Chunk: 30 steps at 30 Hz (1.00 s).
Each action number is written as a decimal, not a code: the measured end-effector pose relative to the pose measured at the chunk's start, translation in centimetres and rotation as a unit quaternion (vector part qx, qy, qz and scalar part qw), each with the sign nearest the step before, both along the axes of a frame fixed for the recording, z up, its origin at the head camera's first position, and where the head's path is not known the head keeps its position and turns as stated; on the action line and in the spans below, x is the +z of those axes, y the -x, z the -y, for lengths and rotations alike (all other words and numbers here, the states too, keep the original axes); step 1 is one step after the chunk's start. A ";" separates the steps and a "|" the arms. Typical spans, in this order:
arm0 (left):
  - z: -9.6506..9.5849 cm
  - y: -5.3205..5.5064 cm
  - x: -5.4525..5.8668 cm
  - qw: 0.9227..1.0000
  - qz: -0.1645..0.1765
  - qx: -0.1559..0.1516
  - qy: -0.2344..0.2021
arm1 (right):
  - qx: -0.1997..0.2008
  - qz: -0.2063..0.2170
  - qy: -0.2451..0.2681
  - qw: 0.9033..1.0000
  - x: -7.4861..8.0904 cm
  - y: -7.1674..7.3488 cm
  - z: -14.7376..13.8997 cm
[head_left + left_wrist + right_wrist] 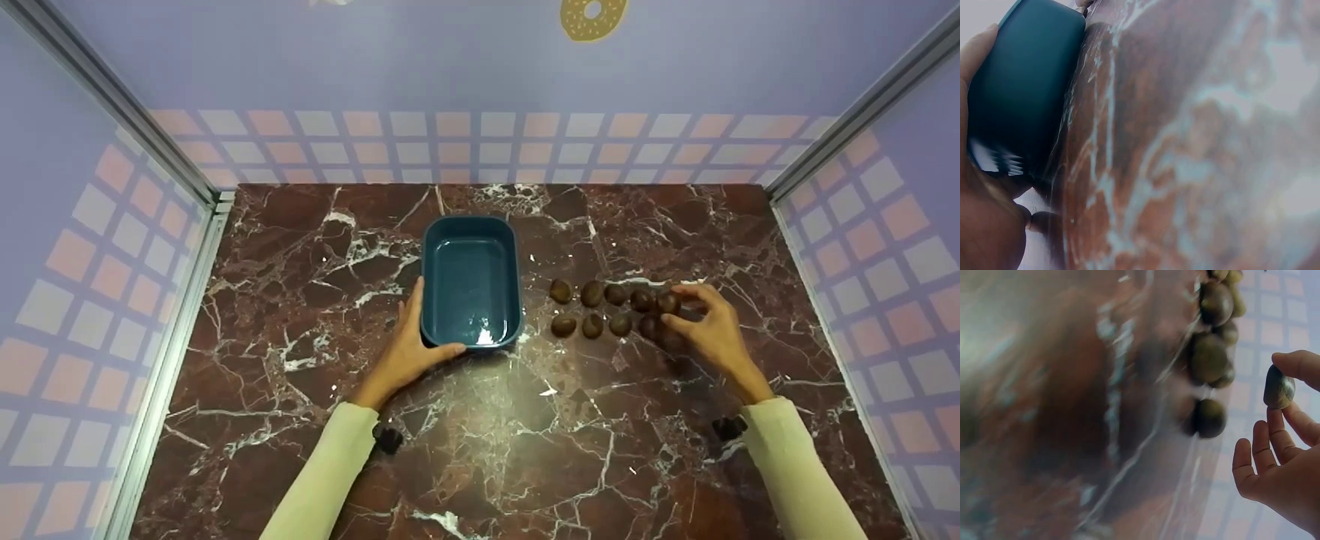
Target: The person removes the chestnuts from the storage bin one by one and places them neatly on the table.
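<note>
A deep teal rectangular dish [471,281] stands on the marble-patterned table. My left hand [410,352] grips its near left corner, fingers along the left side and thumb across the near rim. In the left wrist view, the dish's outer wall [1027,79] shows beside the hand. Between thumb and fingertips, my right hand [709,330] pinches a glossy brown chestnut [1279,387] at the right end of two rows. The other chestnuts [592,293] lie in these rows to the right of the dish. Nothing is inside the dish.
The brown marble-patterned tabletop [480,450] has white veins. Purple panels with pink and white squares enclose it at the back [465,142], left [112,247] and right [862,240]. Metal rails [169,345] run along the side edges.
</note>
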<state>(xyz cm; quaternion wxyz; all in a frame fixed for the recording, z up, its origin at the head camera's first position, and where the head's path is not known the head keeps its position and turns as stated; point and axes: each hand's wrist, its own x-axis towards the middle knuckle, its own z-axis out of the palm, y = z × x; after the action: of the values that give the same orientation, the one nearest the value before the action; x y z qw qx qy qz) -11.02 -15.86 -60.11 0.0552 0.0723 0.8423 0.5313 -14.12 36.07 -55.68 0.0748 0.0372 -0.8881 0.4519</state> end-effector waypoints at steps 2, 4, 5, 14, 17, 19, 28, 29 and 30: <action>0.0 0.1 -0.1 1.000 -0.004 -0.003 0.000 | -0.008 0.002 -0.006 1.000 -0.3 -0.3 -0.7; 0.1 0.1 -0.1 1.000 -0.005 -0.003 0.002 | -0.015 0.008 -0.013 1.000 -0.7 -0.6 -1.2; 0.2 0.2 -0.1 1.000 -0.005 -0.003 0.004 | -0.018 0.012 -0.015 1.000 -0.9 -0.6 -1.4; 0.5 0.2 -0.1 1.000 -0.004 0.001 0.012 | -0.019 0.043 -0.034 0.998 -2.5 -1.2 -2.0; 0.6 0.1 -0.1 1.000 -0.007 0.000 0.012 | -0.017 0.048 -0.043 0.998 -2.9 -1.3 -1.9; 0.6 0.1 -0.1 1.000 -0.006 0.000 0.008 | -0.014 0.051 -0.049 0.997 -3.0 -1.3 -1.8; 0.8 0.2 -0.2 1.000 -0.002 -0.006 -0.002 | 0.021 0.055 -0.063 0.996 -2.9 -1.3 -1.6; 0.9 0.2 -0.2 1.000 -0.004 -0.007 -0.003 | 0.025 0.057 -0.063 0.996 -2.7 -1.2 -1.6; 1.0 0.3 -0.2 1.000 -0.005 -0.010 -0.008 | 0.029 0.060 -0.064 0.996 -2.4 -1.2 -1.6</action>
<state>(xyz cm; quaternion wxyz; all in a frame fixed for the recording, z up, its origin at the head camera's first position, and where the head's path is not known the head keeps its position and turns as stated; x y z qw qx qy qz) -11.30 -16.89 -60.33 0.0559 0.0835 0.8373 0.5374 -12.92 37.66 -58.09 0.0059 0.0400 -0.9167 0.3975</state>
